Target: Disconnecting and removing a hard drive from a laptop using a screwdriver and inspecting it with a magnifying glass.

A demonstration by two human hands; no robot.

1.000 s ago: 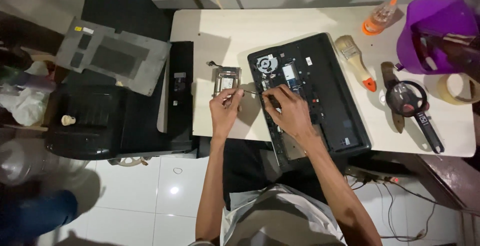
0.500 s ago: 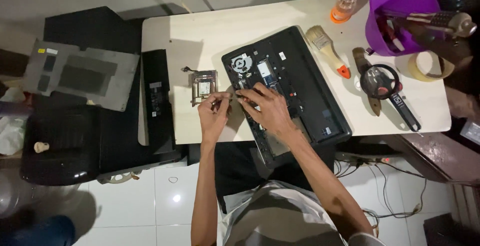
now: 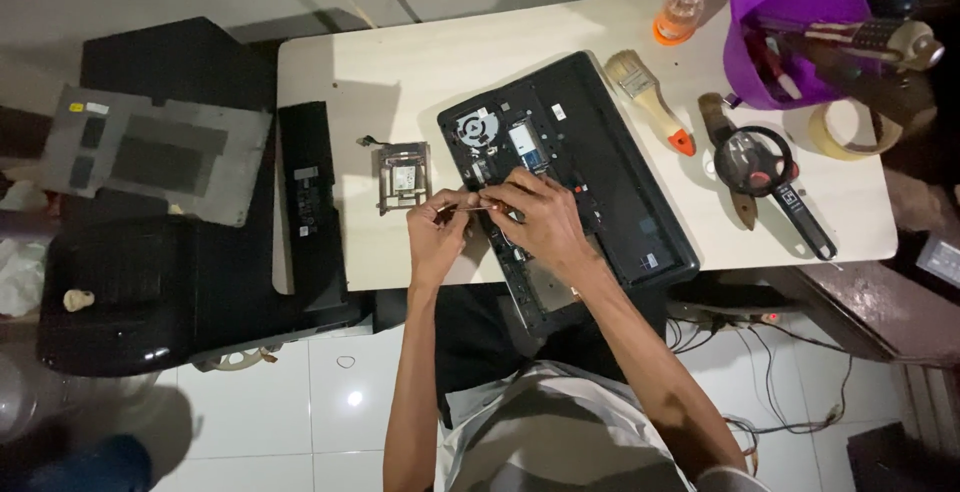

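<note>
While the camera looks straight down from the person's head, both bare hands meet over the near edge of a pale table (image 3: 400, 62). The left hand (image 3: 436, 237) and the right hand (image 3: 535, 220) pinch opposite ends of a thin rod-like tool (image 3: 468, 207), fingers clenched around it; the tool is too small to identify further. It lies level between the two hands, just above the table surface.

Directly under the right hand sits an opened black laptop base (image 3: 575, 167), turned at an angle, with its round fan (image 3: 478, 130) just beyond the grip. Just beyond the left hand, close to the tool, a silver drive bracket (image 3: 402, 177) lies flat on the table. Further out to the left of the grip, a long black battery pack (image 3: 310, 192) lies along the table's edge, and well past it a grey cover panel (image 3: 155, 157) rests on dark furniture.

To the right of the grip, past the laptop base, lie a paintbrush (image 3: 650, 102) with a pale handle and orange tip, a round black magnifier-like tool (image 3: 765, 177), and a roll of tape (image 3: 850, 132). Well beyond the grip to the right stand an orange-capped bottle (image 3: 680, 7) and a purple container (image 3: 790, 22) holding tools.
</note>
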